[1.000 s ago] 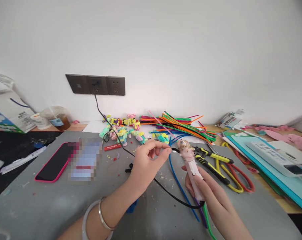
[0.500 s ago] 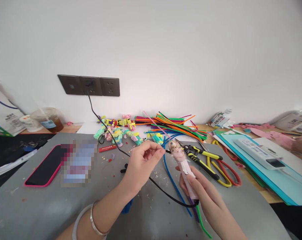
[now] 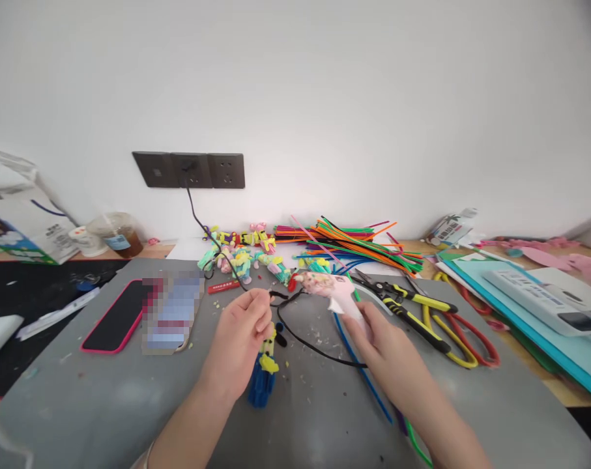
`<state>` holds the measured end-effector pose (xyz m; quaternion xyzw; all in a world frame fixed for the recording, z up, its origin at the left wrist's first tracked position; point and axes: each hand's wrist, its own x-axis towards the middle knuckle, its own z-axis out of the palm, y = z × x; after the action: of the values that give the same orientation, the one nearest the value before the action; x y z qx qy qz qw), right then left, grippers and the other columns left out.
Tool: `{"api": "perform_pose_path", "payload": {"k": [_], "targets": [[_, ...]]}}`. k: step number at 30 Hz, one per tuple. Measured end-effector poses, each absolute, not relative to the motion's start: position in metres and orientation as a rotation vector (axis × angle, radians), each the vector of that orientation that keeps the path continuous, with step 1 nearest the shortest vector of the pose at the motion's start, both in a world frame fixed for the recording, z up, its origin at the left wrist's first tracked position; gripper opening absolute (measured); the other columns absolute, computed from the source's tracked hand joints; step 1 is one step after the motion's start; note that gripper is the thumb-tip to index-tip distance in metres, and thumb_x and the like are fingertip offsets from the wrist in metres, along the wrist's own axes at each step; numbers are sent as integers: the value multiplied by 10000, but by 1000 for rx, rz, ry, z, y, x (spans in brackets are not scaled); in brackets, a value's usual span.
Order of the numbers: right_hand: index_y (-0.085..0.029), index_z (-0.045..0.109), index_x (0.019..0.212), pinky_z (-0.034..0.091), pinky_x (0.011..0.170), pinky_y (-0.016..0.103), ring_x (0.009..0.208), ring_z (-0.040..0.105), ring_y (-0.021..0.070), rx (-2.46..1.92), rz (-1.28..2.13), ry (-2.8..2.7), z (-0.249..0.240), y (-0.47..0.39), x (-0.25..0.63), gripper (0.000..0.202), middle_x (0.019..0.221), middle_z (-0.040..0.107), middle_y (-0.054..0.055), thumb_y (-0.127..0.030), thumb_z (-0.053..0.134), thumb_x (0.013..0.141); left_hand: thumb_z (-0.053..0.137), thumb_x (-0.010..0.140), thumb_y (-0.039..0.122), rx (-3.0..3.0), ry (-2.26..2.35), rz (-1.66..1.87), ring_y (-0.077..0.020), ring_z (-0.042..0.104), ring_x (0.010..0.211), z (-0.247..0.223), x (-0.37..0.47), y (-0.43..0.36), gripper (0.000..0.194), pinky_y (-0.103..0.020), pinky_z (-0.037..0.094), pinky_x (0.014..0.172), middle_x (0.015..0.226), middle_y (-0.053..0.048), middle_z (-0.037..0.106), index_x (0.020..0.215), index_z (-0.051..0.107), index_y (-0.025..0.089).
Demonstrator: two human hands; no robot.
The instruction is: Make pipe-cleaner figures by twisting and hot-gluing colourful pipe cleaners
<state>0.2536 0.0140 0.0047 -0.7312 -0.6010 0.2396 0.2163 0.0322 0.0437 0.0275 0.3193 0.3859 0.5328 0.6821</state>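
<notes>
My right hand [image 3: 380, 345] is wrapped round the handle of a pale pink glue gun [image 3: 341, 293], its stained nozzle pointing left. A black cord runs from the glue gun's lower end. My left hand [image 3: 249, 332] pinches a short black piece [image 3: 278, 295], which reaches toward the nozzle; whether they touch I cannot tell. Below, between the hands, a small blue and yellow pipe-cleaner figure [image 3: 263, 378] lies on the grey mat [image 3: 305, 430]. Blue, purple and green stems lie partly under my right hand.
Pipe-cleaner bundles [image 3: 354, 241] and small colourful figures [image 3: 241, 260] lie along the wall. Pliers [image 3: 412, 316] are at the right, beside blue folders [image 3: 530, 345]. Two phones, one pink-edged [image 3: 116, 317], lie left, with a drink cup [image 3: 122, 238] behind. A cord hangs from the socket [image 3: 190, 170].
The glue gun has tipped over so its nozzle points left. My left hand has moved left and lower in view, uncovering the blue and yellow figure. The view has shifted slightly.
</notes>
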Motion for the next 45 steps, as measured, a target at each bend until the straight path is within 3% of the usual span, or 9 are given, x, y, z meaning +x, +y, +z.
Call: {"api": "perform_pose_path", "payload": {"k": [5,9,16,20,25,36,42,45], "targets": [[-207,480,1064,392,600,347,775,682,352,-2177,557,-1839,-15,31,227,370,858,698,145,-470,251,940,840,712,480,656,976,1341,-90,228,558,14,2,19,472,-193,268,487,587,77,306,594,494,182],[-234,464,1042,415,552,328,644,670,309,-2067,517,-1740,-6,14,228,372,752,686,89,-542,283,939,832,726,472,677,1112,1461,-89,267,565,4,-22,5,416,-198,297,506,606,67,332,630,554,178],[-273,444,982,402,497,296,483,599,236,-1943,388,-1610,16,-22,243,341,668,647,18,-606,451,906,754,820,434,801,1091,1451,-114,268,594,4,-29,-2,449,-253,278,543,641,49,328,584,461,189],[-267,442,971,460,584,335,658,688,289,-2065,517,-1547,-11,-21,241,317,861,719,91,-576,413,908,751,810,476,850,1071,1371,-120,255,597,5,-15,-1,467,-276,245,559,642,48,327,577,463,191],[-268,413,1003,479,631,372,766,712,332,-2155,678,-1565,-34,-21,236,328,915,728,111,-577,343,918,771,776,498,902,1079,1326,-124,281,609,5,0,-3,458,-284,218,576,643,45,330,567,507,187],[-260,450,983,510,671,347,794,693,269,-1959,651,-1584,-33,-20,238,268,958,694,93,-522,391,966,792,706,585,901,1122,1260,-125,279,603,3,5,-5,473,-272,217,558,642,30,367,589,574,182],[-250,498,994,533,844,446,1049,655,319,-1987,500,-1484,-48,-15,253,290,1108,680,152,-519,406,939,791,704,590,900,1129,1249,-138,295,634,5,4,-6,479,-259,243,572,658,28,353,575,571,184],[-242,481,973,487,941,534,1197,577,374,-2016,450,-1467,-58,-9,266,290,1184,651,190,-516,399,924,800,712,556,888,1142,1270,-140,303,655,5,2,-6,459,-251,263,588,672,30,357,580,567,183]]}}
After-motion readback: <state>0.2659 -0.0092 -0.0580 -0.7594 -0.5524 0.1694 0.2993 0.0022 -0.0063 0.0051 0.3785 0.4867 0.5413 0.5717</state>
